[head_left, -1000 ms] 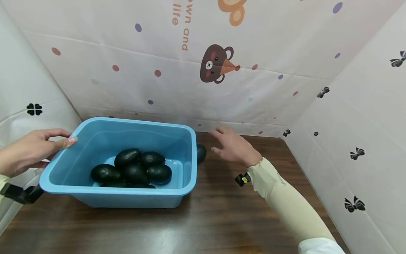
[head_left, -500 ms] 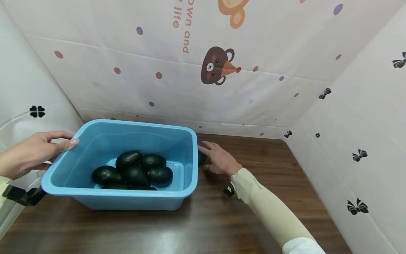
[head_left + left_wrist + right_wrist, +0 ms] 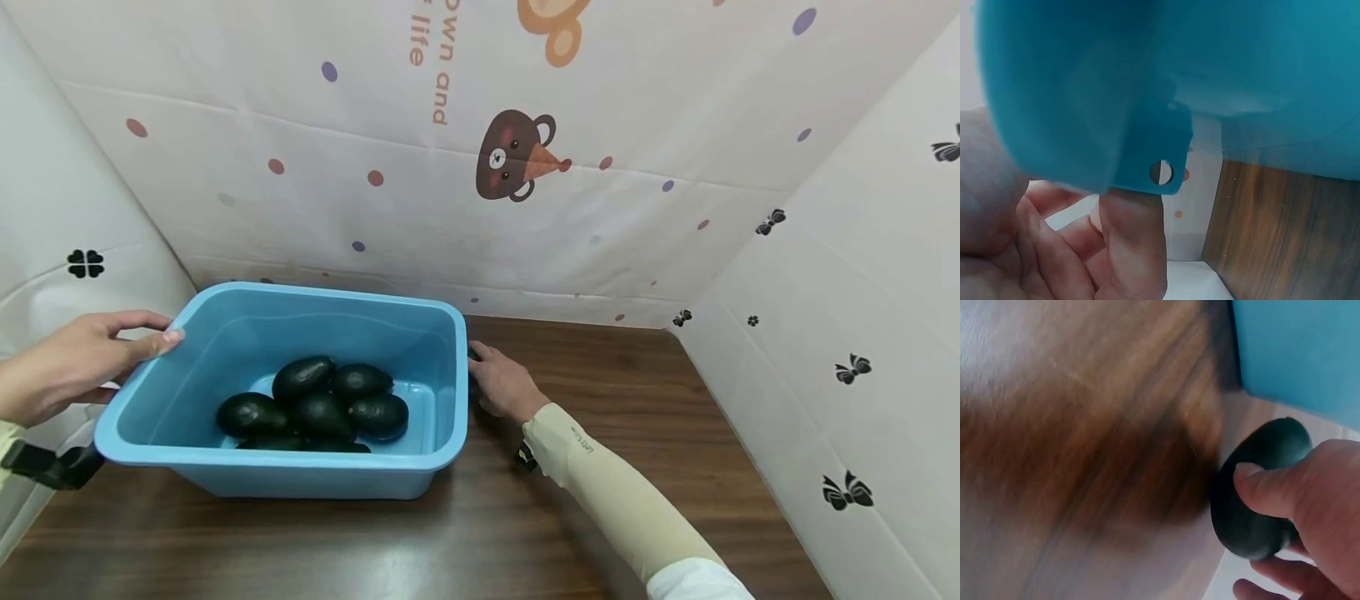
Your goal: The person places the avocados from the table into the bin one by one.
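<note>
A light blue plastic tub (image 3: 315,457) stands on the left half of the table, with several dark green avocados (image 3: 318,412) piled on its floor. My left hand (image 3: 78,362) grips the tub's left rim, thumb over the top; fingers (image 3: 1132,244) show under the rim in the left wrist view. Beside the tub's right end, my right hand (image 3: 506,383) holds a single avocado (image 3: 1244,515). Its thumb (image 3: 1266,490) lies across the fruit in the right wrist view, while the head view has most of that avocado hidden behind hand and tub.
Brown wood-grain table (image 3: 600,392) extends to the right and in front of the tub. A white printed sheet (image 3: 420,208) rises behind it, with white side walls (image 3: 847,292) at left and right. The tub stands near the left wall and back sheet.
My right hand has moved left and down to the avocado beside the tub and taken hold of it. The left hand stays on the rim.
</note>
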Available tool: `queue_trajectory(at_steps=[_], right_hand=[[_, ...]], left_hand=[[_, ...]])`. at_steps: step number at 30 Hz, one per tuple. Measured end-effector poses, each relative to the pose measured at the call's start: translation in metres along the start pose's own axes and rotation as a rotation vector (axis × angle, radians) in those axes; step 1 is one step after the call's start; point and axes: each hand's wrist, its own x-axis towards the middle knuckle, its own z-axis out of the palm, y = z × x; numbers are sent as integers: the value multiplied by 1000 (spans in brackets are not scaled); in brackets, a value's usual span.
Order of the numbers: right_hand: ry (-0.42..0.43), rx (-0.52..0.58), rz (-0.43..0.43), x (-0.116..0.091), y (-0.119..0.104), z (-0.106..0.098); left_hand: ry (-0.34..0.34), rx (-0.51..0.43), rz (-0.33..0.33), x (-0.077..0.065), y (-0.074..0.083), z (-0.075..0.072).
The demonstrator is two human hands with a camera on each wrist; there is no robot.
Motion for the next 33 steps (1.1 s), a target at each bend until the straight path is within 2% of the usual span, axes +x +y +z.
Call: queue_trajectory(at_steps=[6,13,15,18,23,33], right_hand=[[58,-3,25,8,-10,3],[52,203,184,21,-21,3],[36,200,190,23,-21,3],[32,263,211,24,-20,5],[80,340,183,27,-20,13],[197,179,8,18,-6,19]], left_hand=[[-4,-9,-1,1,2,1],[6,-17,-9,-1,1,-2],[-5,-19,-13,-2,2,-2],[-22,-22,-18,-2,3,-3],[-14,-18,-15,-1,2,-1],[-8,-12,-20,0,1,1]])
